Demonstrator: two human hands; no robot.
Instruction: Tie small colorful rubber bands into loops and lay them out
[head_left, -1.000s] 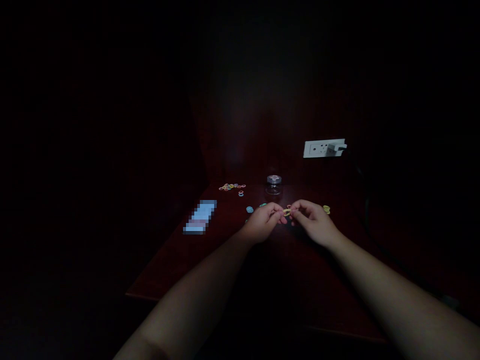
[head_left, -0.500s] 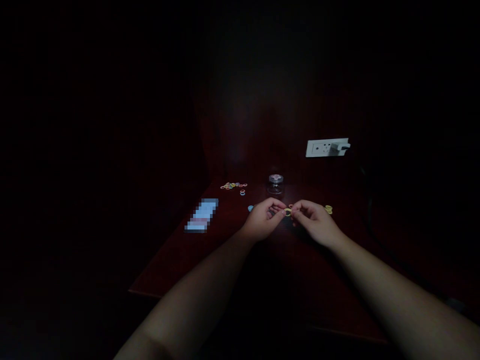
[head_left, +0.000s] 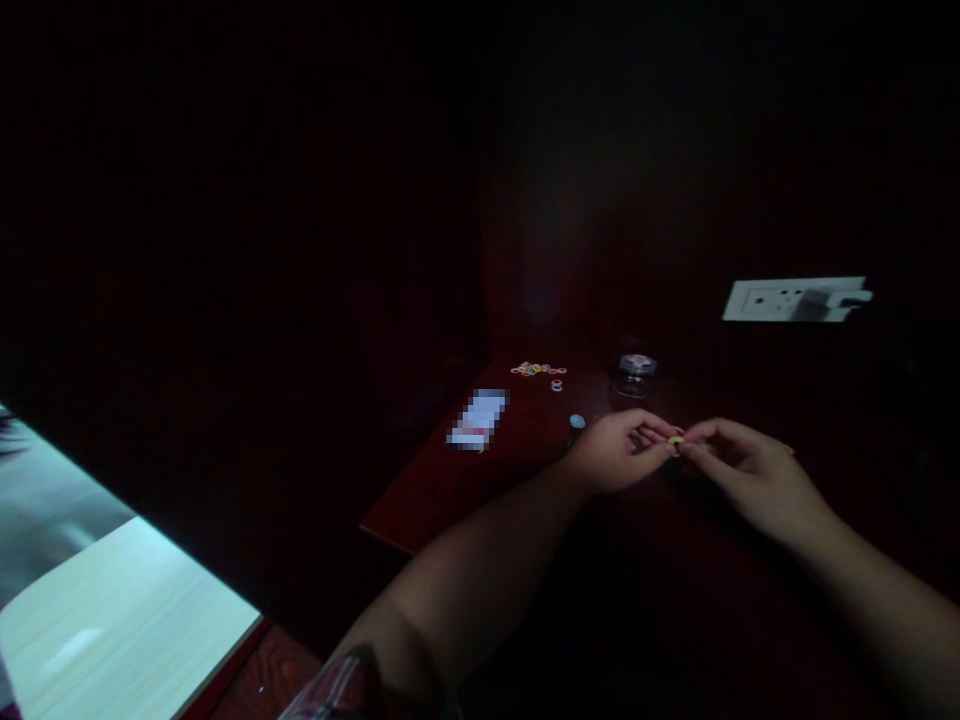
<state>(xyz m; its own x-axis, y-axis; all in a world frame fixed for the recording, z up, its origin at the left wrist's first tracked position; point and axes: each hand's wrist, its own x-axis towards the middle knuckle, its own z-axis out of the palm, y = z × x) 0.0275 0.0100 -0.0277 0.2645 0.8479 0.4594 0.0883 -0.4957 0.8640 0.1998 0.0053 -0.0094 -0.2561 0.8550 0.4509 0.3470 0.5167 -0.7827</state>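
Between the fingertips of both hands is a small yellow ring-shaped band point(head_left: 676, 440), pinched from either side above the dark red table point(head_left: 420, 505). My left hand point(head_left: 619, 448) grips it with thumb and fingers closed. From the right, my right hand point(head_left: 739, 465) pinches its other edge. A blue band or stack of bands point(head_left: 577, 422) lies just left of my left hand. Behind my right hand a bit of yellow point(head_left: 787, 449) peeks out, mostly hidden. A clear jar with a lid point(head_left: 636, 375) stands behind the hands.
Several colourful bands point(head_left: 534, 370) lie in a loose pile at the back left, with a couple more point(head_left: 556, 385) in front. A blurred-out phone-like rectangle point(head_left: 478, 420) rests at the left. A wall socket point(head_left: 795, 300) holds a plug. A pale wooden surface point(head_left: 135, 620) shows lower left.
My view has turned left, so the table and hands appear further right and a pale surface shows at lower left. The hands have drawn closer together around the yellow band.
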